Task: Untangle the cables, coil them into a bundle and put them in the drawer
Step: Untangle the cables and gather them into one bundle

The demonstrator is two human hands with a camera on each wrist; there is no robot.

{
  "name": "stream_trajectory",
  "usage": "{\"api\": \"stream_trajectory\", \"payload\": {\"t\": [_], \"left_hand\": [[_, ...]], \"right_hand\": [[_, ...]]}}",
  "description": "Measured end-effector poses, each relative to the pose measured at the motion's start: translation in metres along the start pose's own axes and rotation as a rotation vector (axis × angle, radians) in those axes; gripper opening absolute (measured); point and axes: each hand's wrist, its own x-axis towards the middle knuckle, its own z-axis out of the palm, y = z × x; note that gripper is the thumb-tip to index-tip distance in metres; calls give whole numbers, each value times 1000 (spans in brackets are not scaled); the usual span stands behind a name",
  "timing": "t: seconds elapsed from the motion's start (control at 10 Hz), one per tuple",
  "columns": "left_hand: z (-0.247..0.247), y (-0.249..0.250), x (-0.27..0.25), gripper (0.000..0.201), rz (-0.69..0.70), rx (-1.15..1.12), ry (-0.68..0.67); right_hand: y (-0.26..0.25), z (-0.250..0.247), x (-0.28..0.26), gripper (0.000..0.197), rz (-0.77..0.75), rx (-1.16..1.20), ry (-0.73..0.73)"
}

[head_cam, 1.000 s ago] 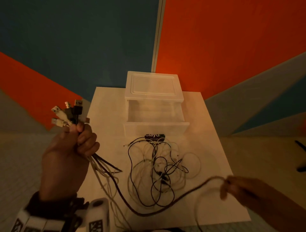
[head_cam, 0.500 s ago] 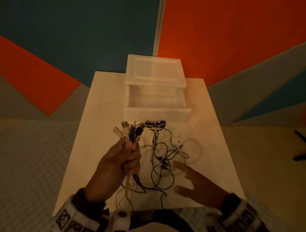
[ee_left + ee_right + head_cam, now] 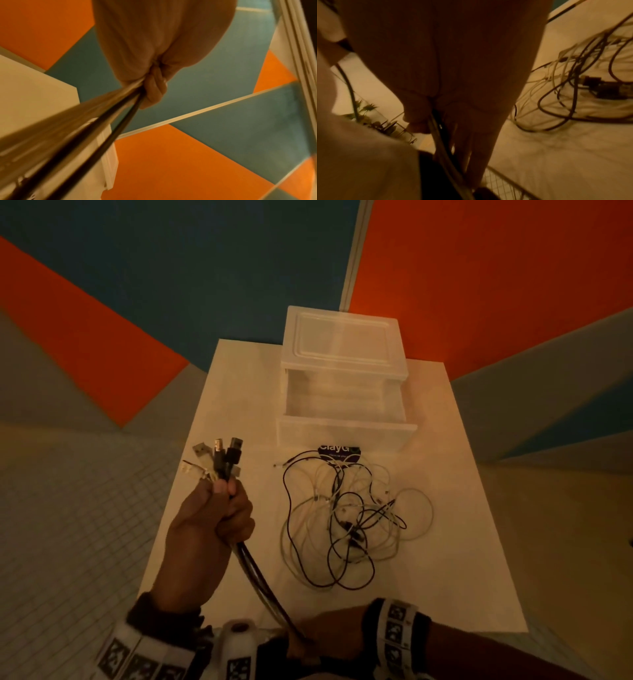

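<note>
My left hand is raised over the table's left side, fist closed round a bunch of black and white cables, their plugs sticking up above it. The gripped strands run taut down to my right hand at the table's front edge. In the right wrist view the right hand pinches the strands between thumb and fingers. In the left wrist view the left hand clenches the strands. The loose tangle lies mid-table. Behind it the white drawer stands pulled open and looks empty.
The drawer belongs to a translucent white cabinet at the back of the white table. A dark sticker lies in front of the drawer, partly under the tangle. Tiled floor surrounds the table; orange and blue walls stand behind.
My left hand has moved left and away from the heap with the plug ends. My right hand, open beside the heap before, has dropped to the front edge and taken hold of the strands.
</note>
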Motion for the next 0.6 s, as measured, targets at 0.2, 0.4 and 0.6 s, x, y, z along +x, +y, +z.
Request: {"api": "stream_trajectory", "payload": {"t": [0.2,0.4,0.6], "left_hand": [[-2,0,-3,21,13,16,4],[-23,-31,6,52,-91,42,79],[-38,-30,8,18,-46,84,112]], "right_hand": [[106,45,-72,32,95,-159,-259],[59,-94,-64,57,357,-323,-308],[42,-229,-30,25,461,-150,374]]}}
